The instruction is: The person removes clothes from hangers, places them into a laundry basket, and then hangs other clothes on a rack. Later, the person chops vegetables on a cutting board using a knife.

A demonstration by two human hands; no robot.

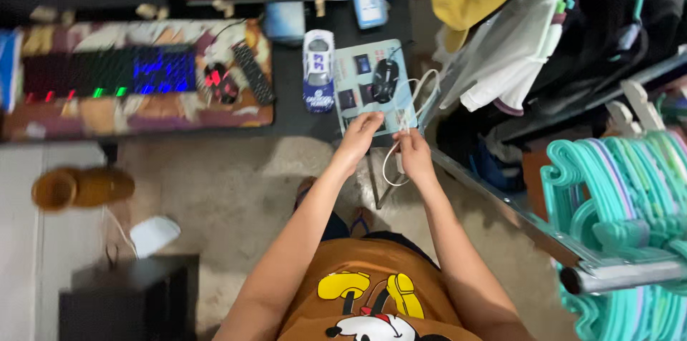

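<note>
From the head view, the person stands at the edge of a dark desk (300, 115), both arms stretched forward. The left hand (360, 135) rests its fingers on the near edge of a pale mouse pad (361, 87); whether they pinch the pad or only press on it cannot be told. The right hand (413, 151) is closed around a white cable (392, 169), which loops down below the desk edge and rises again along the pad's right side. A black mouse (385, 80) sits on the pad, well clear of both hands, apparently untouched. Just left of the pad lies a blue and white toy car (318, 69). Further left, a lit keyboard (107, 72) with a second mouse (222, 83) and a remote control (253, 72) sit on a patterned mat. Teal hangers (622, 191) hang at the right. In my judgement the cable handling is under way: the cable is in hand but hangs slack, not yet laid out.
</note>
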